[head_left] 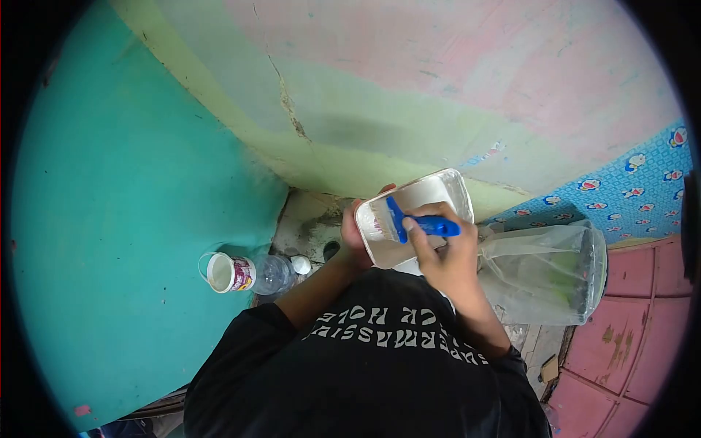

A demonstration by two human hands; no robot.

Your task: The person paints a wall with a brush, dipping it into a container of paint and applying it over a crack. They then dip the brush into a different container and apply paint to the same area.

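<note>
My left hand (355, 232) grips a white rectangular paint tray (458, 191) by its left side, the fingers partly hidden behind it. The tray is held up in front of my chest, tilted so that its inside faces me. In my right hand (454, 255) is a paintbrush (432, 225) with a blue handle, the fingers closed around it. Its pale bristles (380, 220) lie against the white, paint-smeared inside of the tray at the left end.
A cracked wall (409, 87) in pink and pale green rises ahead, beside a teal wall (139, 190). Lower left are a small white bucket (232, 274) and a clear plastic bottle (274, 275). A plastic-wrapped bundle (540, 270) stands at right, near blue patterned wallpaper (621, 179).
</note>
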